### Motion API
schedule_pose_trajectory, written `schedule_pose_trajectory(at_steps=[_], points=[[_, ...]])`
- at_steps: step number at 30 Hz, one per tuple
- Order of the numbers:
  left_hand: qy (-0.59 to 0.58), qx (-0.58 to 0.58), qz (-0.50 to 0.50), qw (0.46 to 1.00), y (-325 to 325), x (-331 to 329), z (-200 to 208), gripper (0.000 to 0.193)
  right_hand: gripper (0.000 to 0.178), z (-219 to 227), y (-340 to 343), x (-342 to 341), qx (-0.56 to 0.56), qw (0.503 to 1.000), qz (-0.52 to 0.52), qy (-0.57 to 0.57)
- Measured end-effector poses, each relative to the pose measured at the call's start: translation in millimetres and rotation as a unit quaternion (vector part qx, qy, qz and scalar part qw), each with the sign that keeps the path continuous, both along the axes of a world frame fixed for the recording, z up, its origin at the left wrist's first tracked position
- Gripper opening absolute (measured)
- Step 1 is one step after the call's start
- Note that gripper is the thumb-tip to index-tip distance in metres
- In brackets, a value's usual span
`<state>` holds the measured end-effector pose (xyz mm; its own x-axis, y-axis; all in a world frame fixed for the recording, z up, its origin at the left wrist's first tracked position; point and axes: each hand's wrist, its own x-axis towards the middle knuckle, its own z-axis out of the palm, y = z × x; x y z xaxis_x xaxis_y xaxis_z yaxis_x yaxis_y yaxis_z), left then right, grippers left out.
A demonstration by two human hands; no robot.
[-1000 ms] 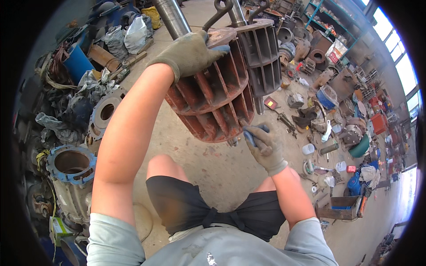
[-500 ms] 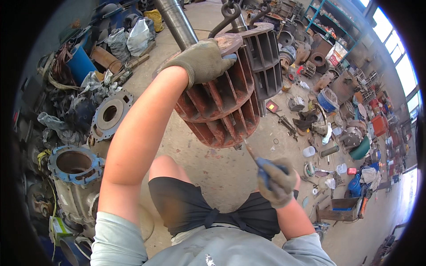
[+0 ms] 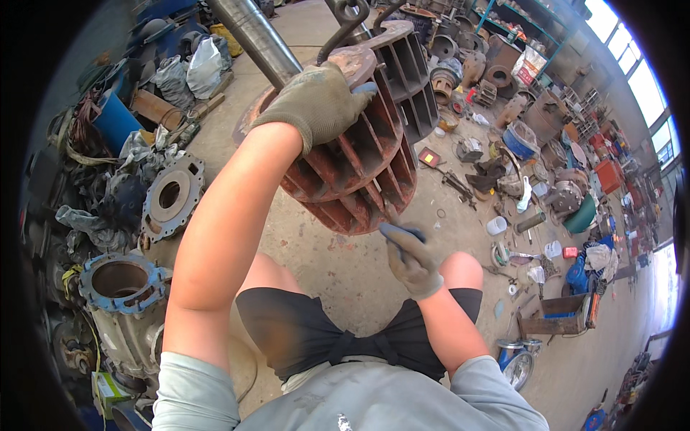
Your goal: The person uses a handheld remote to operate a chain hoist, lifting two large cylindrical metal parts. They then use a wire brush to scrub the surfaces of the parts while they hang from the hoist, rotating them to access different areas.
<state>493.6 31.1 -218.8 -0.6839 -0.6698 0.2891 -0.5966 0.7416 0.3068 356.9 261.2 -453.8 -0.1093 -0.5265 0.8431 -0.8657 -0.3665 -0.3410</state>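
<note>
A rusty red finned rotor [image 3: 346,164] on a steel shaft [image 3: 260,42] hangs in front of me, tilted, its vanes facing me. My left hand [image 3: 316,104], in a grey-green glove with blue fingertips, lies over its upper rim, fingers curled round the edge. Below its lower rim, my gloved right hand [image 3: 413,262] is closed round a slim hand tool [image 3: 392,214]. The tool's tip is up at the lower vanes; most of it is hidden by my fingers, so its kind is unclear. A second, grey finned rotor [image 3: 410,86] sits right behind the red one.
A lifting hook [image 3: 346,29] hangs by the rotors. Close on the left stands a pump casing with a blue flange [image 3: 118,280], below a flat ring plate [image 3: 172,197]. Loose parts and tools cover the right-hand floor, with a wooden box [image 3: 553,322] among them.
My right hand has moved up and left, bringing the tool's tip in among the lower vanes. My left hand keeps its hold on the rim. The whole view has shifted slightly.
</note>
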Motion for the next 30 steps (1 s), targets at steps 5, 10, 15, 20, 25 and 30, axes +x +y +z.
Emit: schedule_pose_trajectory(at_steps=[5, 10, 15, 20, 25, 30], points=[[-0.021, 0.009, -0.010, 1.000, 8, -7, 2, 0.069, 0.038, 8, 3, -12, 0.085, 0.996, -0.001, -0.009], [0.037, -0.013, 0.035, 0.999, 15, -12, -2, 0.069, 0.032, 10, 11, -18, -0.030, 0.998, 0.017, -0.048], [0.037, 0.023, 0.028, 0.999, 14, -13, -8, 0.070, 0.033, 5, 16, -32, 0.131, 0.979, 0.026, -0.154], [0.067, -0.053, -0.048, 0.995, 9, -12, -15, 0.067, 0.030, -3, 12, -43, 0.120, 0.958, 0.069, -0.250], [-0.028, -0.059, 0.037, 0.997, 9, -11, -15, 0.043, 0.020, -18, 3, -40, 0.002, 0.802, 0.055, -0.595], [0.043, -0.019, 0.003, 0.999, 18, -11, -13, 0.070, 0.026, -18, -15, -21, -0.077, 0.667, 0.160, -0.723]])
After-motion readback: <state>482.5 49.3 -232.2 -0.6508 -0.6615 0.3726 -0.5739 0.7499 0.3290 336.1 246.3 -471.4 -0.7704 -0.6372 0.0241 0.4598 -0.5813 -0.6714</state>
